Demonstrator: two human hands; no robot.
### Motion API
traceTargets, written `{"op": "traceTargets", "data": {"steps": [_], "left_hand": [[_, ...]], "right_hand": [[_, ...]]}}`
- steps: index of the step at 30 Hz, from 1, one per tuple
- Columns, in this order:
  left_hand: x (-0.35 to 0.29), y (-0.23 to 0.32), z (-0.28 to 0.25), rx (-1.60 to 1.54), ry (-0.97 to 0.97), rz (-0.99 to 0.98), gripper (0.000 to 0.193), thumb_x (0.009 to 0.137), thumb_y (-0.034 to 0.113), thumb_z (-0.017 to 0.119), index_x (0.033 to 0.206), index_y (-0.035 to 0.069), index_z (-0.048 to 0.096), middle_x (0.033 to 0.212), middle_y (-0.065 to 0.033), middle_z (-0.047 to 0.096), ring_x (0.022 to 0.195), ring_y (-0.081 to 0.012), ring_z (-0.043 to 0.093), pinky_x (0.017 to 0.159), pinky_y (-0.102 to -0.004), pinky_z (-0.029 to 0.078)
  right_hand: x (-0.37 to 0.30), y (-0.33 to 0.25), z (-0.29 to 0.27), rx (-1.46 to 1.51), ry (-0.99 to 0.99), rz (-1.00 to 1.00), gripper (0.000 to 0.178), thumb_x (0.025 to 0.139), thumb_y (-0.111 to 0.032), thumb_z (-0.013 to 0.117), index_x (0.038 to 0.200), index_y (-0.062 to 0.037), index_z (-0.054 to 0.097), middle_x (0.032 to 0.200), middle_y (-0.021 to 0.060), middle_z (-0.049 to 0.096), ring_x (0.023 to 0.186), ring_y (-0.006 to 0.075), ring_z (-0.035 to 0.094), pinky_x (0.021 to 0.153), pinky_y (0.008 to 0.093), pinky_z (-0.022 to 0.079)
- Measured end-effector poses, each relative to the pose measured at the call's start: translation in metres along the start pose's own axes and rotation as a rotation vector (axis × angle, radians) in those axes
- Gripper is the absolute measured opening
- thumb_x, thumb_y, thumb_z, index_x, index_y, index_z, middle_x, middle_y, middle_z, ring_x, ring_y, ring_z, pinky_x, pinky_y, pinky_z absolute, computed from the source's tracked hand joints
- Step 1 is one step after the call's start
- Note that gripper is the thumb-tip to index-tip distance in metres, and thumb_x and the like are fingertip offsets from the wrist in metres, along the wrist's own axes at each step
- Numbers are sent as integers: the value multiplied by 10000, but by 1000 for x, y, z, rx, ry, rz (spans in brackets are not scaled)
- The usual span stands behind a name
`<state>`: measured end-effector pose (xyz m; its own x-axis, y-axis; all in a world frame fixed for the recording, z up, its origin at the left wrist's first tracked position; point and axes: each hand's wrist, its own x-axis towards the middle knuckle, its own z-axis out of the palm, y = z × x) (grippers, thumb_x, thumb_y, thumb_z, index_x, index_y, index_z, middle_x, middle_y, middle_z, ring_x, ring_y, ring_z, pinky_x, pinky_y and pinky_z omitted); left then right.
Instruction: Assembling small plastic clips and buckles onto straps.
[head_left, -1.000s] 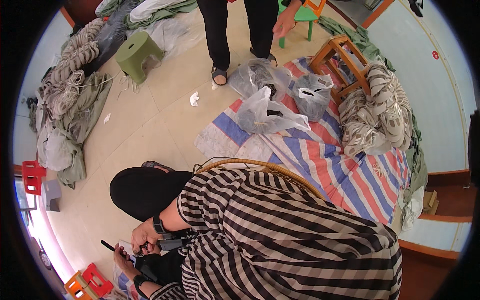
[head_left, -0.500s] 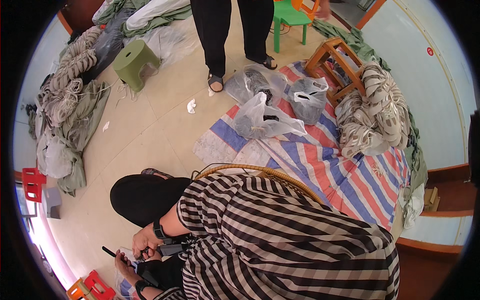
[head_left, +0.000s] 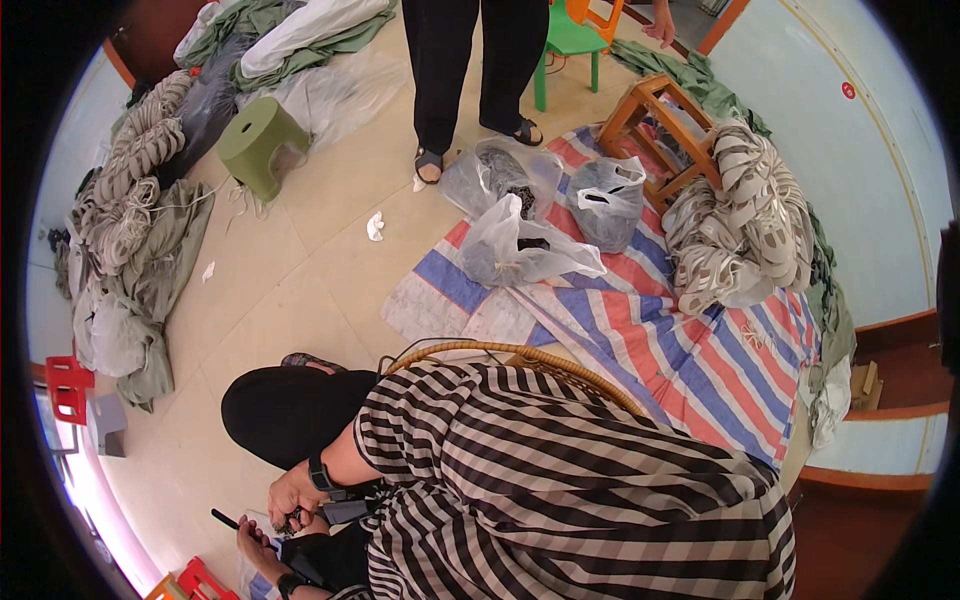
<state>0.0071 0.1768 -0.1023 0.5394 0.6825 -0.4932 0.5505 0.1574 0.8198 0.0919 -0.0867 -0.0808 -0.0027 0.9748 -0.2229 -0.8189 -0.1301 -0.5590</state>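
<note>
At the lower left, in front of my striped shirt (head_left: 560, 460), my right hand (head_left: 290, 496) is closed, fingers bent around a small dark, beady-looking piece (head_left: 293, 517). My left hand (head_left: 257, 545) is just below it, its fingers curled. A thin black stick-like tool (head_left: 225, 518) juts out from the left hand's fingers. Both wrists wear dark bands. The hands are close together beside my black-trousered knee (head_left: 290, 412). What exactly lies between the fingers is too small to make out.
A wicker chair rim (head_left: 520, 350) curves behind my shirt. White plastic bags (head_left: 520, 245) with dark contents lie on a striped sheet (head_left: 640, 350). Bundled beige straps (head_left: 765, 215) lean by a wooden stool (head_left: 660, 130). Another person's legs (head_left: 440, 80) stand ahead, near a green stool (head_left: 262, 145).
The view has shifted slightly. My hands stay together, and the right fingers have moved a little around the small dark piece. The other person's hand shows more at the top.
</note>
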Motion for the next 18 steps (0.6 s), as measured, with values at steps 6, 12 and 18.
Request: {"op": "traceTargets", "data": {"steps": [6, 12, 18], "left_hand": [[-1, -11, -13, -17, 4, 114, 250, 794, 153, 511, 1026, 81, 571, 707, 30, 513, 495, -43, 403, 382, -166, 273], [3, -11, -22, 1, -67, 82, 270, 773, 248, 591, 989, 87, 590, 731, 36, 517, 540, -44, 397, 449, -180, 279], [0, -7, -15, -21, -57, 59, 265, 775, 223, 586, 990, 67, 578, 712, 30, 519, 518, -43, 399, 410, -171, 261]], "right_hand": [[-12, -4, 10, -7, 12, 9, 44, 763, -51, 594, 745, -52, 554, 559, 6, 376, 484, 112, 370, 354, 204, 245], [-6, -1, 11, -13, 20, 4, 38, 757, -67, 610, 767, -54, 576, 577, 2, 409, 498, 114, 387, 361, 206, 262], [5, -2, 4, -6, 12, 85, 46, 739, -73, 624, 757, -52, 587, 565, -3, 411, 475, 110, 373, 358, 211, 263]]}}
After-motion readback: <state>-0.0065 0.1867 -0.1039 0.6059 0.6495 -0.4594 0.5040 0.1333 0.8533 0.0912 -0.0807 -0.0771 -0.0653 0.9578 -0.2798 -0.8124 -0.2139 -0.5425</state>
